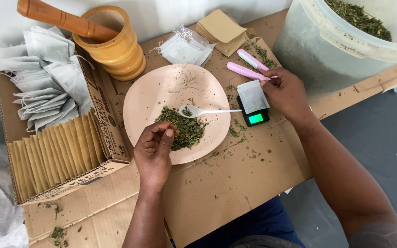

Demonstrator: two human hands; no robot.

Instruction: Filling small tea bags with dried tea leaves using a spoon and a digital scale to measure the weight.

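The grip of the left hand [155, 149] is pinched shut, thumb and fingertips pressed together over the near edge of the dried green herbs [184, 130]; whether a pinch of leaf is caught between them cannot be told. The herbs are heaped on the near half of a round pink plate [161, 89], which serves as the landmark here. A white plastic spoon [203, 111] is laid across the plate's right half, its bowl carrying a little herb and its handle reaching past the rim. Just right of the plate, the grip of the right hand [286, 94] is closed on the upper corner of a small white mesh sachet [252, 95], which is held over a small black pocket scale [254, 117] with a lit green display. Beyond the scale, two pink tools [249, 66] are laid side by side. Behind the plate, a clear packet of white sachets [184, 48] and a stack of square tan paper envelopes [221, 30] are seen. Left of the plate, an open cardboard box [109, 115] is filled with a row of tan envelopes and loose white sachets. Behind it stands a wooden mortar [116, 46] with its pestle [63, 19]. Far right of the plate, a translucent bucket [318, 55] of herbs is placed. The worktop [235, 179] is covered by flattened cardboard.
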